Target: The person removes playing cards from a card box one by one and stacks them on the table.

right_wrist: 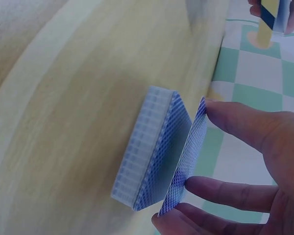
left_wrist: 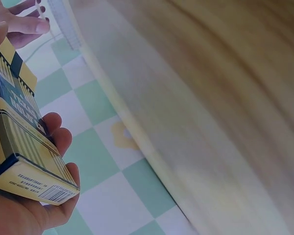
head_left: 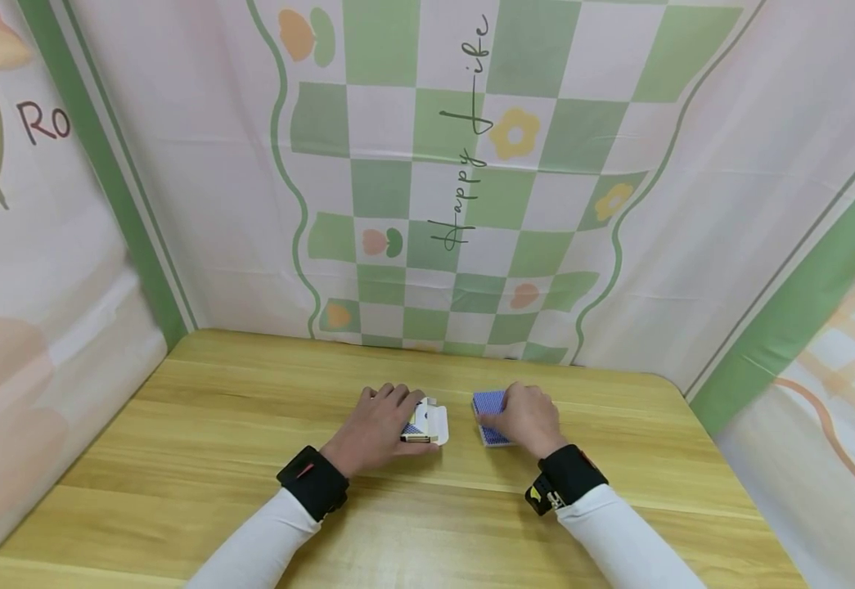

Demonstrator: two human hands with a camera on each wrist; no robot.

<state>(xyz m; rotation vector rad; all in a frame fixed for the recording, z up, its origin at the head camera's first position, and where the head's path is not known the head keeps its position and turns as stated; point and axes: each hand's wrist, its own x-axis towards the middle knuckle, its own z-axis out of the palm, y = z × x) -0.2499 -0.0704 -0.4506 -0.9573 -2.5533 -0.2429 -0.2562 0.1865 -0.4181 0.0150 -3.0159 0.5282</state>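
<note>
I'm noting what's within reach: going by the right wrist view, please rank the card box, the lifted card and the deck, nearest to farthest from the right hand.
1. Lifted card: held in the right hand.
2. Deck: on the table, just beyond the card.
3. Card box: farthest, over on the person's left, in the left hand.

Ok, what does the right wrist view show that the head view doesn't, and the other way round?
Only the right wrist view: a single card pinched in the fingertips of the right hand, angled away from the stack of cards. I can't make that card out from the head.

Only the head view: the white sleeves, the black wrist bands and the "Happy Life" lettering on the curtain.

Both: the right hand, the stack, the wooden table, the checked curtain, and the left hand holding the small box.
</note>
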